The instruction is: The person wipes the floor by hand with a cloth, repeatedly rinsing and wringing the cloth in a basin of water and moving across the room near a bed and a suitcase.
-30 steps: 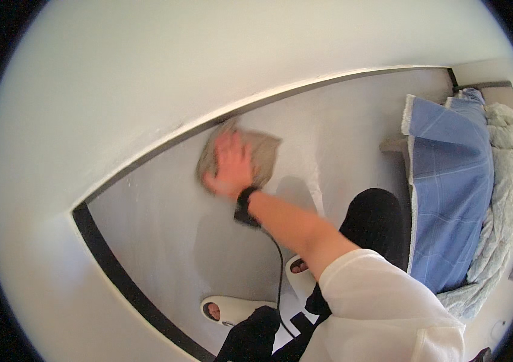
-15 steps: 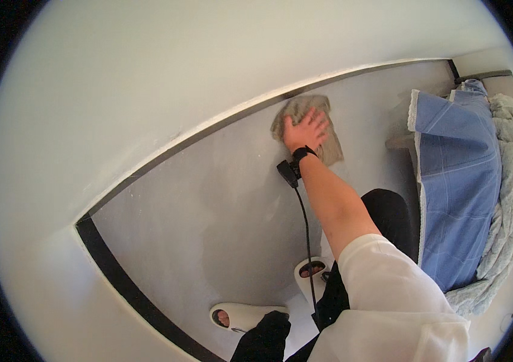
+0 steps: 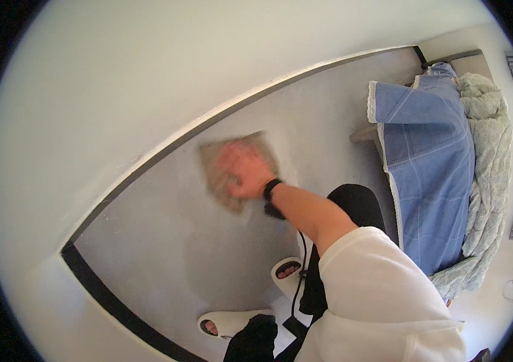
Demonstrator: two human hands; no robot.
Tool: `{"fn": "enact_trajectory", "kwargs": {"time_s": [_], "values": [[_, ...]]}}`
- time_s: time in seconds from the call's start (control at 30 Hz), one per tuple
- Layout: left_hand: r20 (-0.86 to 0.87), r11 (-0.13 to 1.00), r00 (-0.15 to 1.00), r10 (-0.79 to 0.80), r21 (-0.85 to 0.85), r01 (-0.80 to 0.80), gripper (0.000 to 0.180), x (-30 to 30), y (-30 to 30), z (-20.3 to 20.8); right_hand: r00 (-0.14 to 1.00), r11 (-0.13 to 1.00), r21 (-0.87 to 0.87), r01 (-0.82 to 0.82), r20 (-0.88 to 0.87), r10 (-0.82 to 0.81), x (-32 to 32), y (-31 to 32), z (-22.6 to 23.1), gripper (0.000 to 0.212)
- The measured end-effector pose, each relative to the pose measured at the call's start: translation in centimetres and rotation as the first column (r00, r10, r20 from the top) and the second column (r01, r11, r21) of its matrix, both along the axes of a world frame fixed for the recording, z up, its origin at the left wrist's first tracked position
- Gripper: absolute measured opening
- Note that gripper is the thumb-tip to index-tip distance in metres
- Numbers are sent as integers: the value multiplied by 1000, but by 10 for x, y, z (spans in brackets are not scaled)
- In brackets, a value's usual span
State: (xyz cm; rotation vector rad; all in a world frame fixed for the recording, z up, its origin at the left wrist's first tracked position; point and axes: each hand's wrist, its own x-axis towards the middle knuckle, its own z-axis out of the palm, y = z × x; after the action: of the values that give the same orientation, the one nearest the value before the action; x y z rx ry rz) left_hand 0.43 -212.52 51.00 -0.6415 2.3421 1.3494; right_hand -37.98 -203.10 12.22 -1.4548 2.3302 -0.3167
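My right hand (image 3: 245,170) lies palm down on a greyish-brown cloth (image 3: 213,178) spread over the grey floor. Motion smears the fingers, but the hand looks flat on the cloth rather than closed round it, with the thumb on the side nearer my feet. A black band (image 3: 271,189) circles the wrist, and a black device with a cable (image 3: 302,247) hangs by it. My left hand is out of view.
A dark baseboard (image 3: 172,146) runs along the white wall (image 3: 148,78) beyond the cloth. My feet are in cream slippers (image 3: 235,323). To the right stands a bed with a blue cover (image 3: 431,175) and a pale quilt (image 3: 487,151); a bed leg (image 3: 362,134) juts out.
My right hand has swept the cloth leftward and a little nearer across the floor, away from the baseboard. The whole view has also shifted slightly.
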Motion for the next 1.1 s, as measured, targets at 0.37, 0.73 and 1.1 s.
{"fn": "enact_trajectory", "kwargs": {"time_s": [0.37,0.73,1.1], "values": [[188,995,977,101,-37,-96,57,-7,-6,-8,-668,-678,-58,733,-249,-701,-85,164,-78,97],[233,999,972,39,-40,-31,47,-22,-17,-29,878,909,-35,415,-248,-410,-9,-67,-44,104],[-6,980,997,74,-184,-74,48,-14,4,11,897,922,-48,385,-216,-386,30,-73,-40,105]]}}
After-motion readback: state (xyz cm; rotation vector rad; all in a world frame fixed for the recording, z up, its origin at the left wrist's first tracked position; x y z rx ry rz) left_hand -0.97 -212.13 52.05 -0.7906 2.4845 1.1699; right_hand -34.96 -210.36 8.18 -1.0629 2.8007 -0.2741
